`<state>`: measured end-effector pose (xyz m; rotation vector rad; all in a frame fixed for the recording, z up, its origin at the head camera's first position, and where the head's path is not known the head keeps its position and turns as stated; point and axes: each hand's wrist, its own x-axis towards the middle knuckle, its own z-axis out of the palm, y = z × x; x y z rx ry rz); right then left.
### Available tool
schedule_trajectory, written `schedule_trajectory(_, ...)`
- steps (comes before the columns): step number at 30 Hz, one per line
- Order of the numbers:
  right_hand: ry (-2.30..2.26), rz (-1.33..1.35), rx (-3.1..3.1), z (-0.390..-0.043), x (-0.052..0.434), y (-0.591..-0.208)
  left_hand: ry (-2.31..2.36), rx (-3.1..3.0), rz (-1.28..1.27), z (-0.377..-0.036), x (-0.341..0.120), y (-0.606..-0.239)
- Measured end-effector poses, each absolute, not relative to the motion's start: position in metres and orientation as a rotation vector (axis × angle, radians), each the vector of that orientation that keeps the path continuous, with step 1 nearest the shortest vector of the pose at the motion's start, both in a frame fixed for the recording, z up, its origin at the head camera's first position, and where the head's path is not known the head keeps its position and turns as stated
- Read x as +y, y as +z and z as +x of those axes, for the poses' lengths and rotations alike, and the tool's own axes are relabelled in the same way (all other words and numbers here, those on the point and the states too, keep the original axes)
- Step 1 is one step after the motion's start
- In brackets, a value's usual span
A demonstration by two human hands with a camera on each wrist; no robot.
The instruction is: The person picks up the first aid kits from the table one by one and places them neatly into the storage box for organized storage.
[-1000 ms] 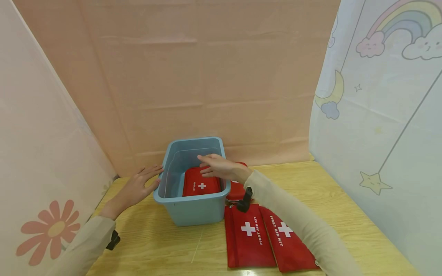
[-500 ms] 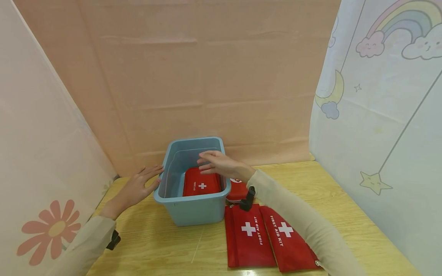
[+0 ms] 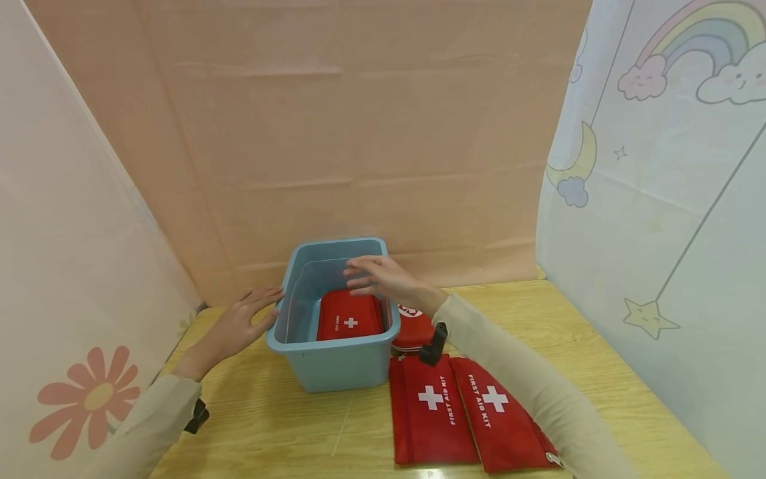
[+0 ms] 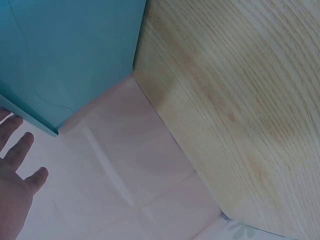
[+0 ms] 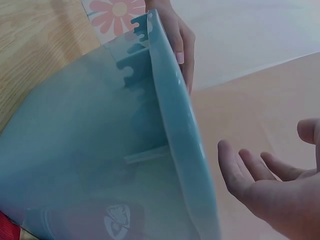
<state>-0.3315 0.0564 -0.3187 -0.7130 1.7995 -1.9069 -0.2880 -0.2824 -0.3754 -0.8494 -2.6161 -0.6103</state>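
Observation:
A blue plastic bin (image 3: 338,367) stands on the table, with a red first aid pouch (image 3: 338,316) lying flat inside. My left hand (image 3: 239,326) has its fingers extended at the bin's left rim; in the left wrist view the fingertips (image 4: 25,142) are beside that rim, and contact is hard to make out. Over the right rim hovers my right hand (image 3: 385,276), holding nothing, its fingers (image 5: 232,167) loosely spread. Just right of the bin sits a rounded red case (image 3: 413,330) with a white emblem, partly covered by the right wrist and bin.
Two flat red first aid kit pouches, a left one (image 3: 431,432) and a right one (image 3: 503,432), lie side by side in front; the right sleeve overlaps the latter. A wood-grain table (image 3: 269,419) carries everything. A peach backdrop (image 3: 299,166) hangs behind, with printed cloths on both sides.
My right hand has risen slightly and shifted right, uncovering more of the pouch in the bin and the rounded case's emblem. The left hand has stayed in place.

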Motion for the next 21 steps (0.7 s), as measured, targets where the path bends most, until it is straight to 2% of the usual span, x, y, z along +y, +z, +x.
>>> schedule_trajectory(21,-1.953,-0.74,1.808,-0.334,0.068,-0.318,-0.608,-2.591,-0.859,-0.29,-0.285,-0.378)
